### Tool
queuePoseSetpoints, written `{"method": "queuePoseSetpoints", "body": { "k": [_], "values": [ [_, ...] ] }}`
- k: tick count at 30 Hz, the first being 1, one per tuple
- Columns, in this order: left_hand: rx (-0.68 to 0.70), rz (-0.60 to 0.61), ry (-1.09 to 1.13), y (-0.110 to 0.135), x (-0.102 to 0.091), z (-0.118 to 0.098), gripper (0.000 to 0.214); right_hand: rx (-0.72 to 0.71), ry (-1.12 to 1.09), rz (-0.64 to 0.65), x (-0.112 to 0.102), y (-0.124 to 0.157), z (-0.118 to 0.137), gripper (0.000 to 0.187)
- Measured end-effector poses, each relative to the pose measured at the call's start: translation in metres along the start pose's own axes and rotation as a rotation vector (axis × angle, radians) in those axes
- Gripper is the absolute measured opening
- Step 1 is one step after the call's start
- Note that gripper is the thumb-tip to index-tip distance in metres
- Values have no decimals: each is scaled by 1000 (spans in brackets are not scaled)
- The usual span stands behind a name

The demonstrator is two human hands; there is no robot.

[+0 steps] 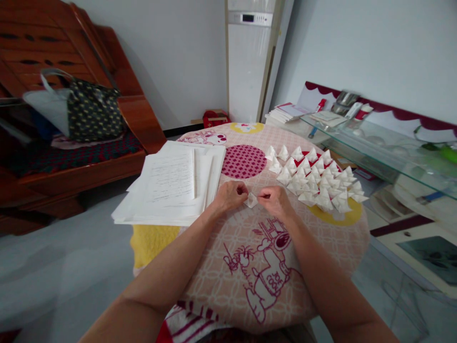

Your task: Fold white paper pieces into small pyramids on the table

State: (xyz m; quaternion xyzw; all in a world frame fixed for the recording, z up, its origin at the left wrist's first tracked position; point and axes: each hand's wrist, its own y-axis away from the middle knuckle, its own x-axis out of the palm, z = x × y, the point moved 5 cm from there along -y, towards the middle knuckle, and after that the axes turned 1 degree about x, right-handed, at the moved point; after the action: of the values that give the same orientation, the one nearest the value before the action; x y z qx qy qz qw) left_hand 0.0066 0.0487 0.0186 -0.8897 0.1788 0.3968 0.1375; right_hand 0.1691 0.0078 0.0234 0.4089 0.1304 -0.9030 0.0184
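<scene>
Between my two hands is a small folded piece of white paper point(251, 201), just above or on the cloth-covered round table. My left hand point(232, 195) has its fingers closed in a pinch at the paper's left corner. At the opposite corner, my right hand point(274, 199) pinches with thumb and fingers. Many small folded paper boats point(314, 176) with pointed middles stand in rows to the right of my hands. To the left lies a stack of white paper sheets point(171, 183), the top ones covered in writing.
A patterned tablecloth point(228, 267) covers the round table. Close on the right stands a glass-topped cabinet point(392, 157) with tins and papers. A wooden bench point(132, 119) with a dotted bag point(94, 109) is at the left. Behind the table rises a white air conditioner point(248, 66).
</scene>
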Motion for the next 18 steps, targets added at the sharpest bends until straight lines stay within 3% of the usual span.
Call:
{"method": "queuePoseSetpoints", "body": {
  "k": [10,18],
  "values": [
    [11,69,217,2,-5,2,28,-14,-132,62,-12,1,-11,14],
    [86,170,240,3,-3,3,38,12,-112,101,-17,3,-27,12]
  ]
}}
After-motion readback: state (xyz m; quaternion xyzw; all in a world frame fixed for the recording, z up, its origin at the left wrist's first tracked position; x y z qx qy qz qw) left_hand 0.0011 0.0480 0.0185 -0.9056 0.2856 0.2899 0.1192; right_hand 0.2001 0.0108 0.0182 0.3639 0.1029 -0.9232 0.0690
